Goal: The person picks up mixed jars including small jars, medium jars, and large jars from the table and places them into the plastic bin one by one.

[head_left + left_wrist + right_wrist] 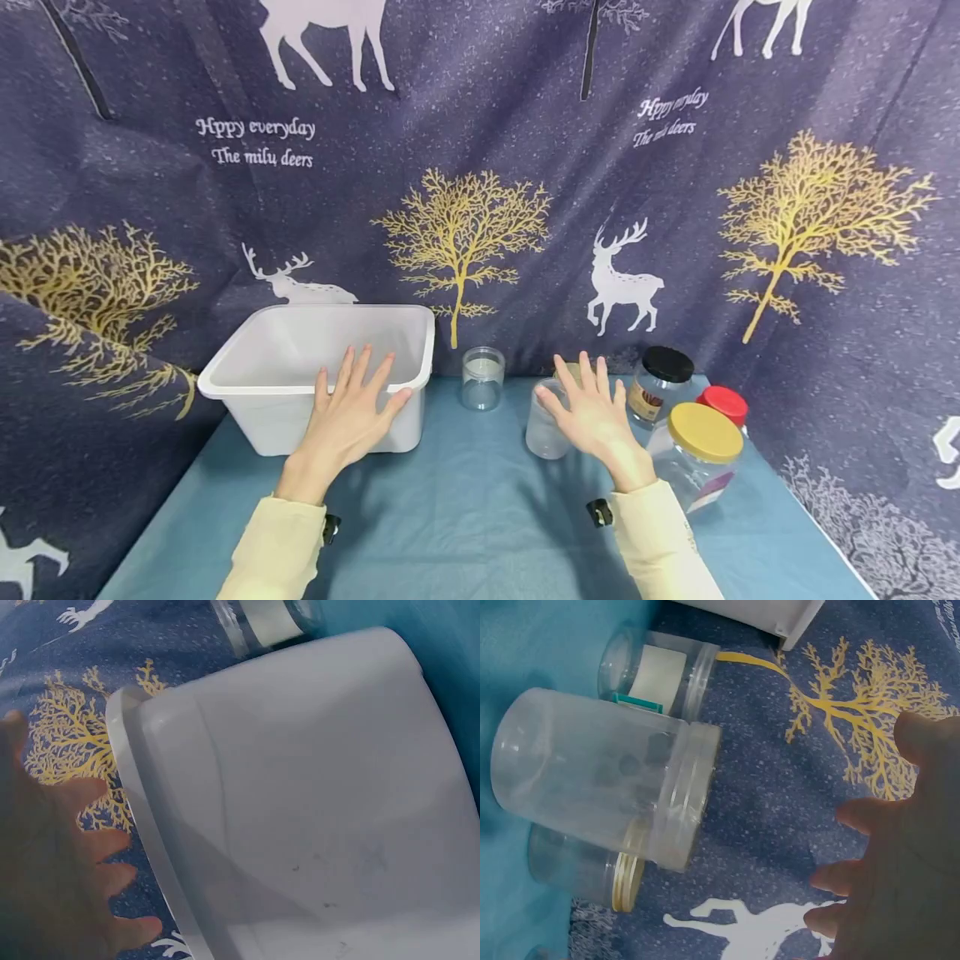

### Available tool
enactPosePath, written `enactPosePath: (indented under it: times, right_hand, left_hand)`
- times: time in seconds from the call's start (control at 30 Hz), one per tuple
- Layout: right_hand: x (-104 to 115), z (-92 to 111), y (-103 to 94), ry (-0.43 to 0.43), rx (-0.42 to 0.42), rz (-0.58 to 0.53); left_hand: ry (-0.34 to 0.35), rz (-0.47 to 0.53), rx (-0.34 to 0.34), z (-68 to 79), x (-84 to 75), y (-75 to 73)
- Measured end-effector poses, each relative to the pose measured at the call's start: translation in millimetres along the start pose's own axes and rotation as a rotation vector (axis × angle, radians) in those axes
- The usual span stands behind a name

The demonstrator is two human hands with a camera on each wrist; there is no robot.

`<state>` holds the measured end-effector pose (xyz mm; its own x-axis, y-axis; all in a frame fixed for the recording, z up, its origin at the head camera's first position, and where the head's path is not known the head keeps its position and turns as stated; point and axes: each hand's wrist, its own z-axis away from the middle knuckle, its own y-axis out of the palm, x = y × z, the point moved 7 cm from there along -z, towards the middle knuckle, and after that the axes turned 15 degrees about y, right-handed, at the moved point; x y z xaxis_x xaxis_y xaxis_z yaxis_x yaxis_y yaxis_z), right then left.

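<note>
My left hand [351,421] is spread with straight fingers, over the front rim of a white plastic tub [255,421] in the head view. The tub's side wall [322,780] fills much of the left wrist view. On the other side, my right hand [596,417] also has its fingers spread and holds nothing. It overlaps a frosted clear jar [546,433] in the head view; the right wrist view has that jar [592,769] apart from the fingers. Behind it, partly hidden, stands a clear jar with a gold lid [628,881].
A small clear jar [482,383] with a pale label stands right of the tub. At right are a black-lidded jar [663,375], a red-lidded jar [723,403] and a large yellow-lidded jar [701,442]. A blue cloth [450,517] covers the table; a patterned curtain [480,125] hangs behind.
</note>
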<state>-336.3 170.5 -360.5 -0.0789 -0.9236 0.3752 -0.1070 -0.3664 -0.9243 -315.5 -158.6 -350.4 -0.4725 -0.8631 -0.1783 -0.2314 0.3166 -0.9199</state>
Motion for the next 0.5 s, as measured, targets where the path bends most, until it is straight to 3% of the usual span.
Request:
enactPosePath:
  times: [0.13,0.5]
  right_hand:
    - [-4,2,-7.3,0.002,-0.028,-0.003]
    - [-24,10,-32.1,-0.009,-0.109,-0.026]
  left_hand:
    - [0.032,-0.022,-0.041,0.5,1.4,-3.0]
    - [0.015,-0.014,-0.068,7.5,14.8,-6.5]
